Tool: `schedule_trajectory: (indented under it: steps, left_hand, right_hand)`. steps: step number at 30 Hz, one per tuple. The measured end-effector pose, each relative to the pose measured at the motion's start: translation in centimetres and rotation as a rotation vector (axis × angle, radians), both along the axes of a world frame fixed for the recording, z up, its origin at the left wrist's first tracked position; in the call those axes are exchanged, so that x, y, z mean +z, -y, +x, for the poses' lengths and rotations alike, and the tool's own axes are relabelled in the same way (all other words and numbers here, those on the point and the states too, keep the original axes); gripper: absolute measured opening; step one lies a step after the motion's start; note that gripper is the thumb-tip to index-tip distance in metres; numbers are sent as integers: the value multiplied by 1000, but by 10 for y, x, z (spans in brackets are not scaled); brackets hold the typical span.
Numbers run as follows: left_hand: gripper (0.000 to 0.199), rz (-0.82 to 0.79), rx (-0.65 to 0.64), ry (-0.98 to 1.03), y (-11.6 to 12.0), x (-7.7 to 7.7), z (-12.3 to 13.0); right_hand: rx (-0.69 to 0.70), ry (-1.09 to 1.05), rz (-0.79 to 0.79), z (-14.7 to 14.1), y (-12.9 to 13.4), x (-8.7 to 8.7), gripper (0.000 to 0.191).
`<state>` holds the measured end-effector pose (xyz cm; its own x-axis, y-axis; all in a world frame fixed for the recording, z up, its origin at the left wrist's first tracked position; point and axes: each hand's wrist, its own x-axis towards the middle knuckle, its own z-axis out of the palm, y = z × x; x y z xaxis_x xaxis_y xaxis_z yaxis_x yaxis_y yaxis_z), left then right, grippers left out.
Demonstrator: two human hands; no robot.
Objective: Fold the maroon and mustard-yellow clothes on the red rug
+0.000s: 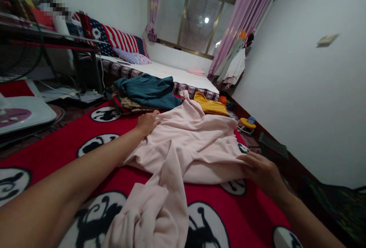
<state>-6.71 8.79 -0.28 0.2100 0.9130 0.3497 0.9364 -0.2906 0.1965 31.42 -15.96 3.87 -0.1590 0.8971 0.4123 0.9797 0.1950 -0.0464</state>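
Note:
A pale pink garment point(197, 137) lies spread and wrinkled on a red blanket point(65, 145) with black-and-white cat circles. One sleeve is bunched up toward the bottom of the view. My left hand point(147, 123) has its fingers closed on the garment's upper left edge. On the other side, my right hand point(261, 170) pinches the lower right edge of the same fabric. Behind the garment, a teal garment point(150, 90) rests on a brown and red one, and a yellow garment point(211, 105) lies to the right of it.
A white-topped bed point(168, 72) with pillows stands under the window. At left are a cluttered desk point(54, 36) and a white chair seat point(37, 114). A yellow stool point(247, 123) and a dark green stool point(273, 146) stand at right. Clothes hang by the curtain.

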Motion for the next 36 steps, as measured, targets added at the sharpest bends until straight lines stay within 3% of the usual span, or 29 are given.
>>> schedule_trajectory:
  steps: [3, 6, 11, 14, 16, 18, 20, 22, 24, 28, 30, 33, 36]
  left_hand:
    - [43, 22, 54, -4, -6, 22, -24]
    - [44, 77, 141, -21, -17, 45, -58]
    - [42, 34, 140, -164, -21, 56, -102]
    - [29, -48, 85, -308, -15, 52, -102]
    - [28, -20, 54, -338, -13, 51, -91]
    - [33, 25, 34, -332, -12, 51, -74]
    - [37, 33, 8, -313, -15, 50, -54]
    - [41, 18, -24, -283, -20, 48, -34]
    - [48, 18, -42, -246, -27, 45, -16]
    - [62, 17, -32, -151, -44, 39, 12]
    - [67, -25, -20, -97, -54, 37, 21]
    - [53, -98, 10, -42, -69, 37, 28]
    - [26, -136, 15, 6, -83, 44, 30]
  right_hand:
    - [4, -102, -23, -7, 16, 12, 26]
    - [46, -203, -136, -13, 32, 13, 26]
    - [60, -306, -670, -25, 47, -3, 14]
    - [60, -300, -903, -27, 30, 1, 32]
    - [74, -391, -849, -25, 2, 10, 35]
    - [16, -502, -621, -22, -34, 16, 34]
    - [-61, -616, -421, -21, -72, 14, 40]
    - [-113, -701, -326, -24, -106, 6, 51]
    - [-155, -685, -273, -32, -133, -5, 61]
    - [-249, -402, -143, -52, -171, -22, 75]
    - [-279, -285, -89, -60, -183, -26, 64]
    - [-298, -256, -129, -63, -197, -23, 23]
    - [-281, -308, -225, -53, -211, -8, 22]
